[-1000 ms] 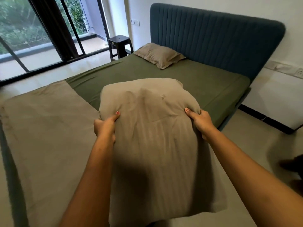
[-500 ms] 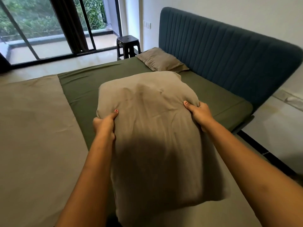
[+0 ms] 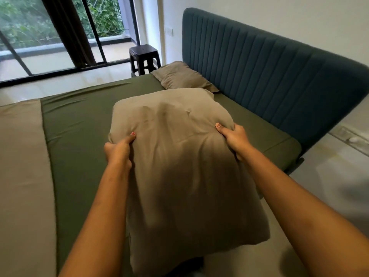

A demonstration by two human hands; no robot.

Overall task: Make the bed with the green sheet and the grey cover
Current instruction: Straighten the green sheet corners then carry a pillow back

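Note:
I hold a grey-beige pillow (image 3: 179, 156) out in front of me, above the near side of the bed. My left hand (image 3: 118, 149) grips its left edge and my right hand (image 3: 233, 137) grips its right edge, thumbs on top. The green sheet (image 3: 83, 120) lies flat over the mattress. The grey cover (image 3: 22, 166) is spread over the left part of the bed. A second grey-beige pillow (image 3: 181, 76) lies at the far end against the headboard.
A blue padded headboard (image 3: 269, 76) runs along the right. A black stool (image 3: 143, 58) stands beyond the bed by the glass doors (image 3: 50, 37). White wall and pale floor (image 3: 329, 176) lie to the right of the bed.
I have moved closer to the bed and turned toward the headboard. The pillow stays in both hands and now hangs over the green sheet nearer the headboard.

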